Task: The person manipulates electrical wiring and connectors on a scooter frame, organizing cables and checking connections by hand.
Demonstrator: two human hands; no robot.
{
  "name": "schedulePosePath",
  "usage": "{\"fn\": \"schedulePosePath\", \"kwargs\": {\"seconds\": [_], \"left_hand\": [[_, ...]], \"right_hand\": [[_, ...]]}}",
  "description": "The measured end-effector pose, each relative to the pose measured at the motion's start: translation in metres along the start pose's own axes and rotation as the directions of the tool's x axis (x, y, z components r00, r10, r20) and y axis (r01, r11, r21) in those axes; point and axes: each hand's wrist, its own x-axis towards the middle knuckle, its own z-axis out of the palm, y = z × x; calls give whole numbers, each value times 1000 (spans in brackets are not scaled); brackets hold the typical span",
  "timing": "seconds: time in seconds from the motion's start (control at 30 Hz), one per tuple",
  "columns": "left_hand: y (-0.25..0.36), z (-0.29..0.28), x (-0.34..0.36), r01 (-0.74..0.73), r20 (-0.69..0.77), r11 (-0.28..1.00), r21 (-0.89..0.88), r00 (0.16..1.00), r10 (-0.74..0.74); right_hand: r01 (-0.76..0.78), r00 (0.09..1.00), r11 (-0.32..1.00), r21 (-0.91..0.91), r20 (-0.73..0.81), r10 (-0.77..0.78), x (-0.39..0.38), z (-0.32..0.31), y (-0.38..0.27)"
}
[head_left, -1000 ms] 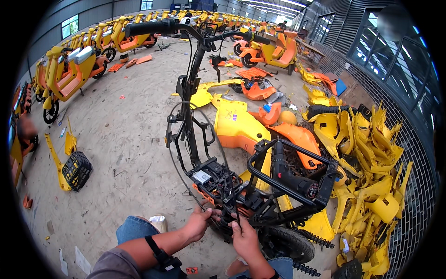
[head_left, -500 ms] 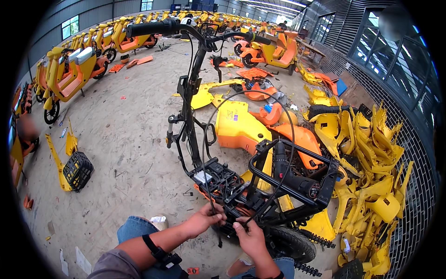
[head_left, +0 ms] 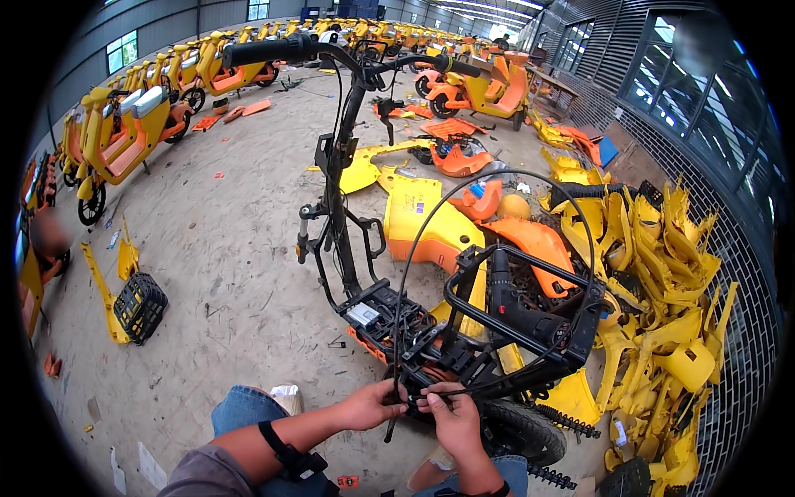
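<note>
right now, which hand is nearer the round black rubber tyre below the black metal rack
Right: the person's right hand is just left of the round black rubber tyre in the picture; the left hand is farther left, with the right hand between.

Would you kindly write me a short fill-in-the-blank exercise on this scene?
1. The left hand and right hand hold a long, thin, flexible black ____ that arches up over the rack.
2. The basket lying on the floor at the picture's left is ____ in colour.
3. The big pile of panels beside the brick wall is mostly ____ in colour.

Missing words: cable; black; yellow.
</note>
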Motion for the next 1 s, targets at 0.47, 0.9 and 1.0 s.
{"fn": "schedulePosePath", "kwargs": {"seconds": [0.47,0.9,1.0], "left_hand": [[1,10,-3,-56,8,998,39,998,56],[19,12,-10,-95,-9,995,5,995,95],[18,11,-9,-149,17,988,31,989,148]], "right_hand": [[-15,999,996,-88,39,18,-2,3,4],[-53,997,977,-205,49,64,-9,0,-13],[-10,999,981,-193,37,17,-11,3,-16]]}}
